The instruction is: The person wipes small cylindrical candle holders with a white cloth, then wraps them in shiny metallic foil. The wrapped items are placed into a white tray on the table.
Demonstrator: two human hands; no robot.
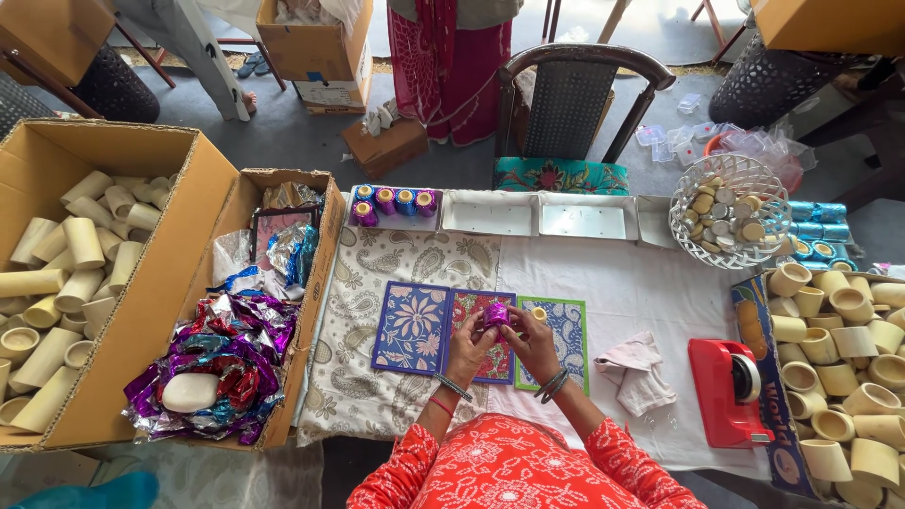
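Observation:
Both of my hands meet over the middle of the table on one small cup wrapped in shiny purple foil (496, 313). My left hand (469, 345) grips it from the left and my right hand (534, 343) from the right, fingers curled around it. Under them lie three flat patterned cards: a blue one (411, 327), a red one (496, 363) and a green-edged one (568, 335). Several wrapped cups, purple and blue (394, 202), stand in a white tray (429, 224) at the table's far edge.
An open carton of crumpled coloured foil sheets (230, 353) sits to my left, beside a bigger carton of plain cream cups (66, 273). More cream cups (839, 368) fill a box to my right, by a red tape dispenser (731, 391), a folded cloth (633, 369) and a wire basket (732, 209).

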